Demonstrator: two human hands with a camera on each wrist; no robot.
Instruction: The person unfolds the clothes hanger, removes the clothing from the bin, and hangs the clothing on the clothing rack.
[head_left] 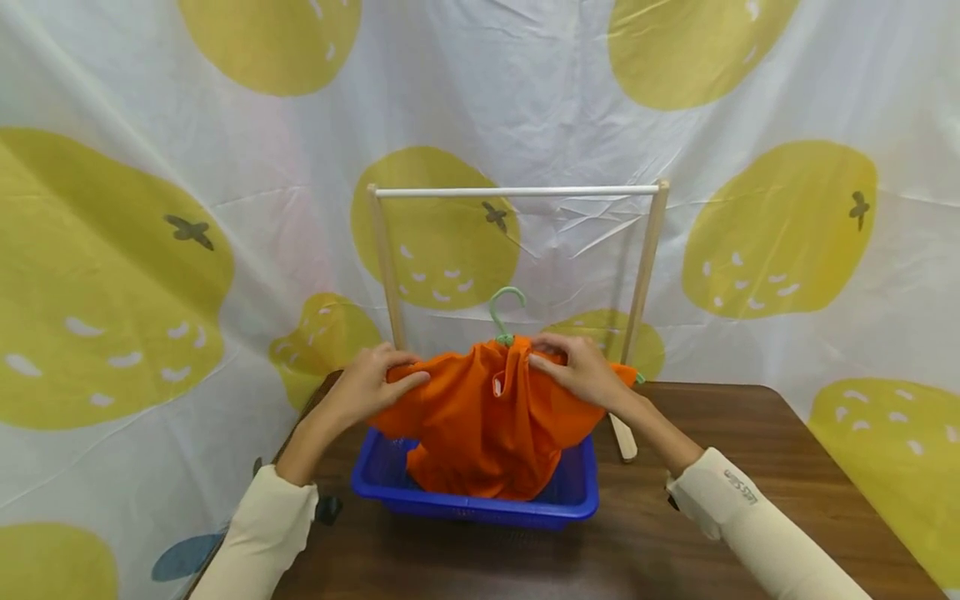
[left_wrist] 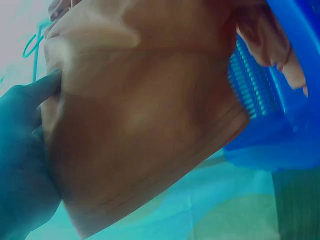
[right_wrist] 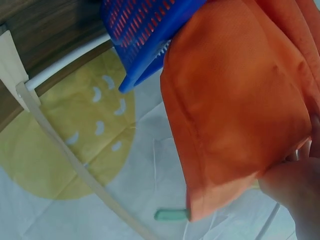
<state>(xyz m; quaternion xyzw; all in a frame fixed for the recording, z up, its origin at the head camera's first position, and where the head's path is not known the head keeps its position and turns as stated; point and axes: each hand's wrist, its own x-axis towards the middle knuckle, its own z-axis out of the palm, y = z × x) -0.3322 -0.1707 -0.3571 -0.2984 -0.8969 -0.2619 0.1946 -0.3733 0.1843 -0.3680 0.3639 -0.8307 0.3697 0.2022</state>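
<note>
An orange shirt (head_left: 480, 425) hangs on a light green hanger (head_left: 508, 304), its hook standing up out of the bunched collar. My left hand (head_left: 371, 383) pinches the shirt at the left shoulder between thumb and fingers. Close to the collar, on the right side, my right hand (head_left: 581, 371) grips the cloth. The green hanger tip (right_wrist: 171, 215) pokes out of the right sleeve in the right wrist view. The shirt's lower part drops into a blue plastic basket (head_left: 472, 505). Most of the hanger's body is hidden under the cloth.
Behind the basket stands a small rack with a white bar (head_left: 517, 192) and wooden posts (head_left: 647, 267). Its wooden foot (head_left: 623, 437) lies right of the basket on the brown table (head_left: 720, 467). A lemon-print curtain (head_left: 570, 108) surrounds the table's back and sides.
</note>
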